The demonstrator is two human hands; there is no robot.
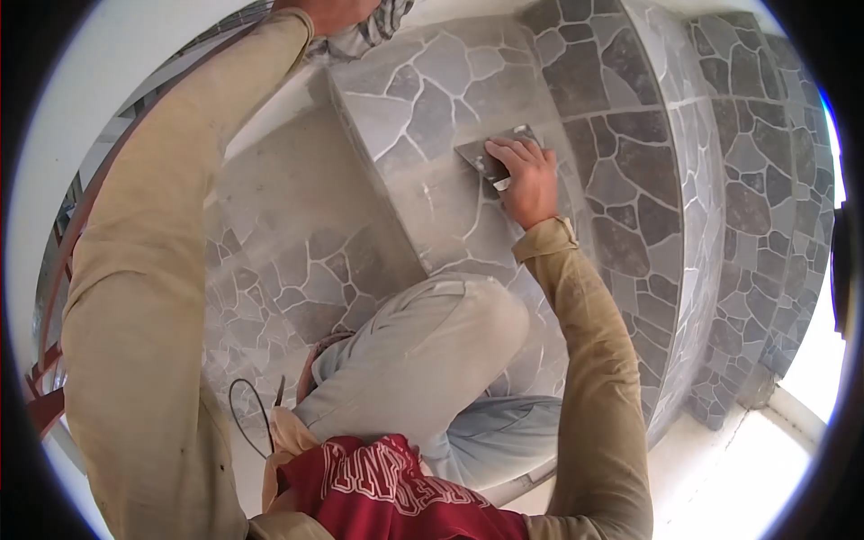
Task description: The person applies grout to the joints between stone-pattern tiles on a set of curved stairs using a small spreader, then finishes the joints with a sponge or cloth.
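My right hand (529, 184) is closed around a flat trowel (522, 135), its grey plate against the stone-patterned step tread (432, 90). Smeared grey grout lies on the tread around the trowel. At the top edge, my left hand (340, 13) is against a bunched grey striped rag (364, 38) and appears to grip it. The frame edge cuts off part of that hand, and its fingers are mostly hidden.
My bent knee (450, 333) is close below the step edge (382, 193). A stone-patterned riser (621, 135) and more steps (756, 171) rise to the right. A smeared lower tread (288, 171) lies left. Reddish railing (49, 396) stands at far left.
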